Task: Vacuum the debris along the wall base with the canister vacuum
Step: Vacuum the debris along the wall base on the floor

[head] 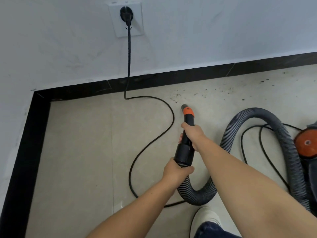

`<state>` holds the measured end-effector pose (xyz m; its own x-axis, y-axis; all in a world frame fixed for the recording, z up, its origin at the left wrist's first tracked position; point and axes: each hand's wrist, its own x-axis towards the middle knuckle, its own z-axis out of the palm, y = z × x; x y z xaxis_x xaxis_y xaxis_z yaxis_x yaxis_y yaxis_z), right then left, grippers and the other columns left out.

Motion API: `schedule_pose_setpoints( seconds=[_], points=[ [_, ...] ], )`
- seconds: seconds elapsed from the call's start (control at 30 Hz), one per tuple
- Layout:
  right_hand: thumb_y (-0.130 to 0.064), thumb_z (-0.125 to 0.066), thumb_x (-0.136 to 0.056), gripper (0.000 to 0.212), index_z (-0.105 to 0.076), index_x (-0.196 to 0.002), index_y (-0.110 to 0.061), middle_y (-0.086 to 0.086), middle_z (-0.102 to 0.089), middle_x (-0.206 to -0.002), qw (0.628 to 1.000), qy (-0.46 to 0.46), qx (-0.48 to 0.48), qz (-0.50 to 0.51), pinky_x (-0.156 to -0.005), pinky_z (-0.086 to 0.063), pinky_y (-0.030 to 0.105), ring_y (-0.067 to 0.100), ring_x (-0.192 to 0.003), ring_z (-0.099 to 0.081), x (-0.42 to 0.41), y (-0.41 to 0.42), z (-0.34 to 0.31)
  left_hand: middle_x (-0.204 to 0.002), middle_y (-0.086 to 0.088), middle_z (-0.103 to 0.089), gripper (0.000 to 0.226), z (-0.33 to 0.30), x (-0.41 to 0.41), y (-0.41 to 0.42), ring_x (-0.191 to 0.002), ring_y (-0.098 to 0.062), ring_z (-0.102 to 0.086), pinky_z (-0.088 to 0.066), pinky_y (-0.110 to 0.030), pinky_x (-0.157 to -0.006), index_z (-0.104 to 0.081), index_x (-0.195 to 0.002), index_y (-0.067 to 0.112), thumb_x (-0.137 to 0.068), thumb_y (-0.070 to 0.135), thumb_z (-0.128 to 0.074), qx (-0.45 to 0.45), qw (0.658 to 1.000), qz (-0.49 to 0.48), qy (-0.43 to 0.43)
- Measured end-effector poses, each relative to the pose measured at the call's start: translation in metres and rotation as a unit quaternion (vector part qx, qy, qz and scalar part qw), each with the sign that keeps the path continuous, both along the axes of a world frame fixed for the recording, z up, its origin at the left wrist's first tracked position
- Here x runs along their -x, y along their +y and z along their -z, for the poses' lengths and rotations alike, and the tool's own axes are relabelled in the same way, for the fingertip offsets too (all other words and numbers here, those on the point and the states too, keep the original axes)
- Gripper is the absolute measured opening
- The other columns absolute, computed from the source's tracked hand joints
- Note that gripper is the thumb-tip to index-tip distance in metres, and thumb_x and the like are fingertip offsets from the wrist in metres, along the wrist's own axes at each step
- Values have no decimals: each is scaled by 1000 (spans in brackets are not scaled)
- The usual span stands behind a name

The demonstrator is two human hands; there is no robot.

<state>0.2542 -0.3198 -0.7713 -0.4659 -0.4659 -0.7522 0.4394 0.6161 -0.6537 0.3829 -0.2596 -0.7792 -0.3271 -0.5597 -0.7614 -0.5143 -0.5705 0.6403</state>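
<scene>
The black vacuum wand (184, 152) has an orange collar and a grey nozzle tip (185, 106) pointing toward the wall. My right hand (193, 133) grips the wand's upper part. My left hand (176, 172) grips its lower end, where the grey ribbed hose (276, 122) joins. The hose loops right to the canister vacuum (307, 146), which has an orange wheel and is cut off by the right edge. Dark debris (176, 97) is scattered on the beige floor just beyond the nozzle and further right along the black baseboard (171, 78).
The black power cord (169, 121) runs from a plug in the white wall socket (126, 18) down across the floor in curves left of the wand. More cord coils by the canister. My white shoe (205, 219) is at the bottom. The baseboard forms a corner at left.
</scene>
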Motion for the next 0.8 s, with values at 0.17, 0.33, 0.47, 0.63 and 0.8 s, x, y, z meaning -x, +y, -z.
schedule_pose_setpoints(
  seconds=[0.17, 0.33, 0.47, 0.63, 0.8],
  points=[
    [-15, -57, -89, 15, -46, -95, -7, 13, -53, -59, 999, 9, -15, -47, -49, -50, 32, 23, -41, -51, 0, -1, -1, -97, -8, -65, 33, -17, 7, 3, -85, -19, -61, -49, -26, -69, -60, -107, 11, -77, 14, -74, -72, 997, -14, -10],
    [-18, -58, -91, 15, -46, -92, -9, 10, -54, -59, 996, -16, -17, -83, -48, -49, 30, 23, -44, -52, -4, -9, -19, -98, -9, -65, 39, -47, 10, -7, -86, -20, -61, -49, -26, -70, -60, -114, 7, -79, 12, -74, -102, 993, -47, -39],
    [-17, -58, -90, 14, -46, -91, -10, 10, -54, -58, 994, -18, -30, -99, -49, -50, 31, 23, -44, -52, 11, -27, -21, -97, -10, -64, 39, -46, 24, -18, -87, -22, -61, -50, -28, -74, -60, -114, 7, -77, 11, -74, -99, 992, -66, -39],
    [-15, -57, -87, 14, -46, -93, -9, 10, -53, -56, 992, 2, -17, -127, -51, -50, 33, 24, -42, -51, 6, -47, -14, -102, -12, -66, 39, -28, 26, -30, -93, -25, -63, -51, -32, -77, -59, -113, 10, -77, 12, -73, -99, 990, -95, -36],
    [-16, -56, -87, 15, -44, -95, -10, 11, -53, -59, 990, 12, -1, -141, -49, -48, 33, 24, -43, -51, 3, -53, 3, -103, -12, -68, 38, -9, 30, -33, -95, -24, -64, -52, -34, -81, -60, -112, 10, -76, 12, -74, -98, 987, -116, -50]
  ],
)
